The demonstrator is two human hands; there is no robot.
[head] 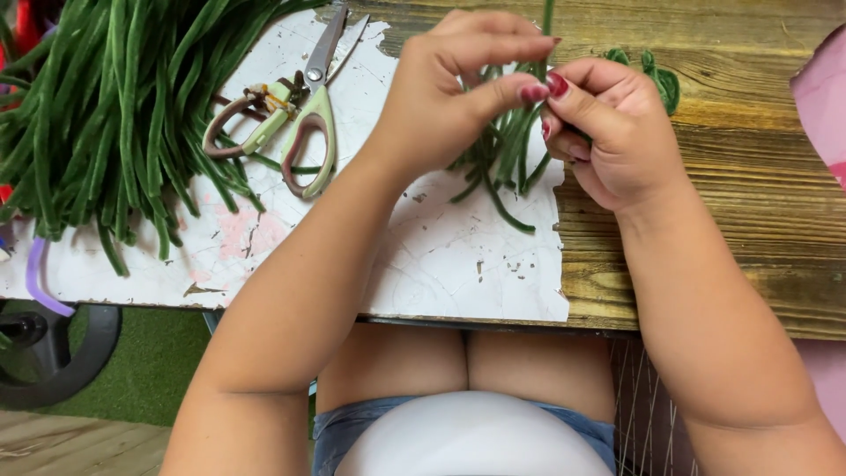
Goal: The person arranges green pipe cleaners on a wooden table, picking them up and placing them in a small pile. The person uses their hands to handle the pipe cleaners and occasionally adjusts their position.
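Holding a small bunch of green fuzzy stems (509,141) between both hands, above the far edge of the white board (441,256). Item one: my left hand (449,88), fingers curled and pressed together, thumb tip closed against the stems from the left, pinching them. Item two: my right hand (617,132), fingers folded round the same bunch from the right, thumb meeting my left thumb at the top; it too is closed on the stems. Loose ends of the bunch hang down under my hands and touch the board; one stem rises past my fingers towards the top of the view. Item three: a large heap of green stems (115,106), lying at the left end of the board, well apart from my hands. Item four: scissors (304,115) with pale green handles, lying closed on the board between the heap and my left wrist, blades pointing away from me. Item five: a few coiled green pieces (656,75) on the wooden table (758,220), just beyond my right hand. Item six: a pink thing (824,97) at the right edge, partly cut off, kind not clear
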